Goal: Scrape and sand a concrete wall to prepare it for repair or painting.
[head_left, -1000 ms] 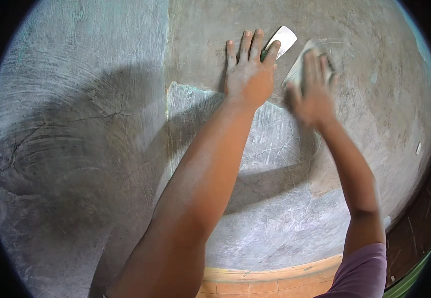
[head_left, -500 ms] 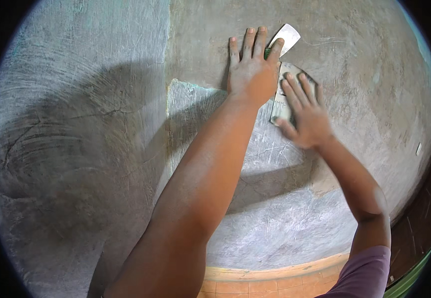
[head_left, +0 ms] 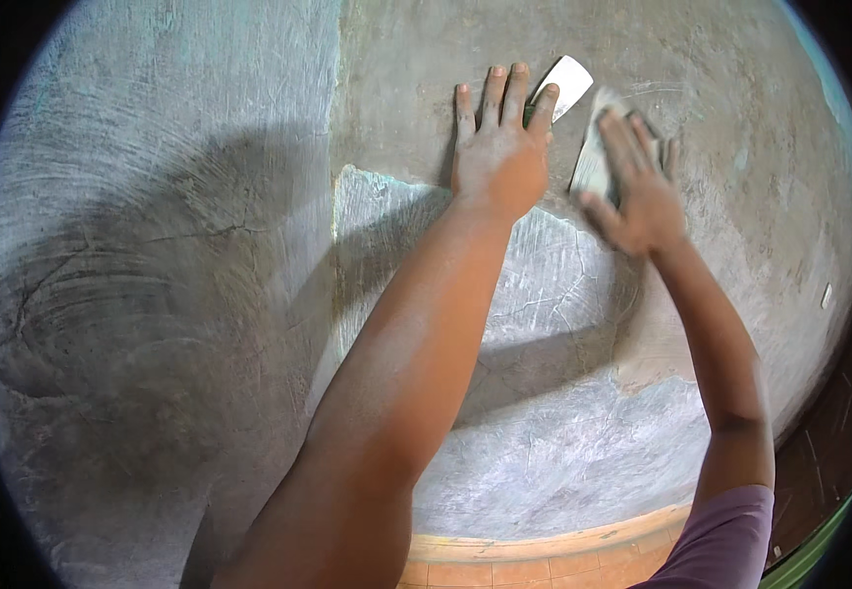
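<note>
My left hand [head_left: 500, 147] lies flat against the grey wall [head_left: 426, 108] with its fingers spread. Under its thumb side it pins a scraper [head_left: 569, 83], whose pale blade pokes out past the fingers; a bit of green handle shows and the rest is hidden by the hand. To the right, my right hand [head_left: 637, 191] presses a pale sheet, apparently folded sandpaper [head_left: 595, 162], onto the wall. Its fingers lie over the sheet, and both are somewhat blurred by motion. Whitish dust covers my left hand and forearm.
The wall carries swirling scratch marks, cracks and a lighter patch [head_left: 544, 265] below my hands. At its foot run a yellowish edge strip [head_left: 544, 542] and orange floor tiles [head_left: 504, 571]. A green object [head_left: 819, 545] lies at the lower right.
My right hand has slid the sheet up and to the right along the wall, away from my left hand. The left hand stays in place with the scraper beneath it.
</note>
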A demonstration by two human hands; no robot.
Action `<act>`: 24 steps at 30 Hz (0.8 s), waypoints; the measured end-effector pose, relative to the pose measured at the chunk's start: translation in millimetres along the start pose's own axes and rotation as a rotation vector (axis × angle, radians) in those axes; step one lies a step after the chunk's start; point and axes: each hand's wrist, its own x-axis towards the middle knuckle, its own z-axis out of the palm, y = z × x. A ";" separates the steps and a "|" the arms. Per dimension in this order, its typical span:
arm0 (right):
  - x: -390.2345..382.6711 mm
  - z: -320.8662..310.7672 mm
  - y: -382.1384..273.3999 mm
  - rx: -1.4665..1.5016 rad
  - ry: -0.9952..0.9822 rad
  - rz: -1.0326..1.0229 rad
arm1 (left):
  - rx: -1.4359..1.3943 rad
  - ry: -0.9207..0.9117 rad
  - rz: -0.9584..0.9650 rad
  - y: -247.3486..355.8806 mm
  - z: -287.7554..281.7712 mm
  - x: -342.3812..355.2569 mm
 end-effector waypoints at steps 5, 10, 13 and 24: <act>-5.8 10.0 -25.9 0.172 0.156 0.119 | -0.011 0.008 -0.024 -2.6 -0.9 -2.7; -16.1 0.6 -11.6 0.020 -0.074 -0.111 | -0.023 0.006 -0.027 -0.9 -1.5 -2.2; 16.2 -0.8 15.1 0.169 0.102 0.186 | -0.020 0.006 -0.031 1.5 -0.4 -2.1; -26.7 -36.1 -48.7 0.089 -0.138 0.062 | -0.030 0.024 -0.023 1.8 -2.1 -0.8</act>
